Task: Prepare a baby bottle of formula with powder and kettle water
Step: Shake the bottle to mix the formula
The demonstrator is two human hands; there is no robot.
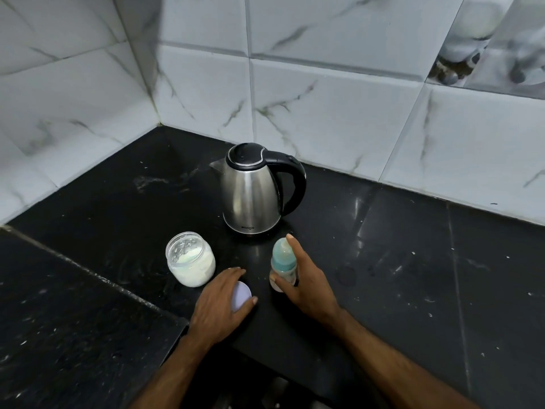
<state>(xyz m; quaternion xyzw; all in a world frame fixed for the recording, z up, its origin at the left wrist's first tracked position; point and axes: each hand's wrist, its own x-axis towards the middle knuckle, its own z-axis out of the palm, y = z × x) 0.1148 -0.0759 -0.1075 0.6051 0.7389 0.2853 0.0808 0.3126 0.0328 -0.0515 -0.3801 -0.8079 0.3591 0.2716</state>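
A steel kettle (pixel 250 193) with a black lid and handle stands at the back of the black counter, its lid closed. In front of it to the left is an open glass jar (pixel 191 259) holding white powder. My left hand (pixel 219 302) lies over a pale round lid (pixel 241 296) flat on the counter, fingers curled around it. A small baby bottle (pixel 282 261) with a teal collar and clear teat stands upright to the right. My right hand (pixel 306 284) wraps its lower body, index finger raised beside the teat.
The black stone counter (pixel 398 261) runs into a corner of white marbled wall tiles (pixel 324 98). A raised ledge crosses the left side. The counter's front edge drops away below my forearms.
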